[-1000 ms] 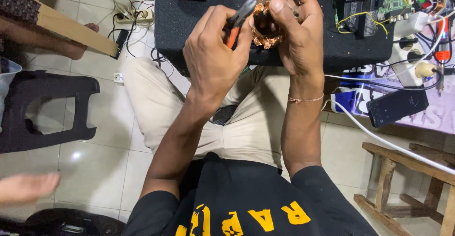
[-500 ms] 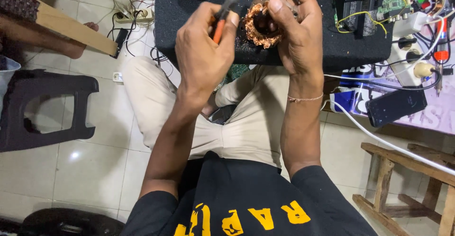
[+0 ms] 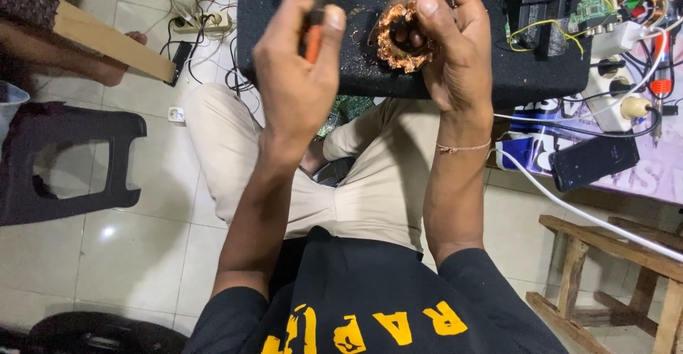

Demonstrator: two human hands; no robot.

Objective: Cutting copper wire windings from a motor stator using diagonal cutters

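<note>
The right hand [image 3: 455, 48] grips a ring-shaped copper coil [image 3: 402, 37]; the left hand [image 3: 295, 76] grips an orange-handled tool [image 3: 315, 19].

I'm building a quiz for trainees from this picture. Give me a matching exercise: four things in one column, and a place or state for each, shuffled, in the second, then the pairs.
Things:
1. orange-handled tool
2. copper winding
3. black stool
4. dark phone

Places or states:
A. lying on the table edge at the person's right
B. gripped in the left hand
C. standing on the tiled floor at the left
D. held up in the right hand

Pairs: 1-B, 2-D, 3-C, 4-A
</note>
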